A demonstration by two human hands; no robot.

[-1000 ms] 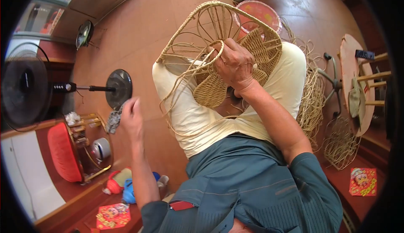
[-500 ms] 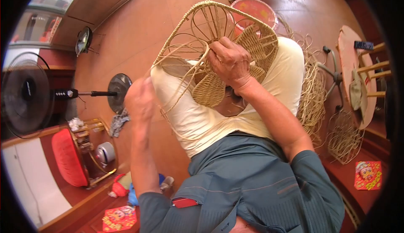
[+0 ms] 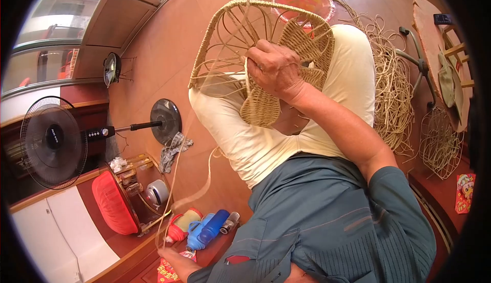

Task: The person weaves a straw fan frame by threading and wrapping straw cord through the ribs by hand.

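Observation:
An openwork woven basket-like piece (image 3: 260, 110) rests on my lap, with a rope-wrapped rim, bare curved ribs and petal-shaped woven panels. My right hand (image 3: 275, 70) is closed on it near the centre, where the ribs meet. My left hand (image 3: 173, 256) is low at the far left, beside my body, its fingers pinched on a long straw-coloured cord (image 3: 176, 173). The cord stretches between that hand and the woven piece, and a loose length curls beside my knee. My fingertips on the left are small and partly blurred.
A heap of loose cord (image 3: 394, 88) lies on the floor at right, near a round table (image 3: 427, 42). Beyond my knees stands a red basin (image 3: 304, 1). At left are a standing fan (image 3: 53, 137), a red-cushioned seat (image 3: 113, 201) and a blue bottle (image 3: 214, 226).
My left hand has pulled down and back from beside my knee to the lower left, drawing the cord out long. My right hand stays on the woven piece. The view has shifted slightly.

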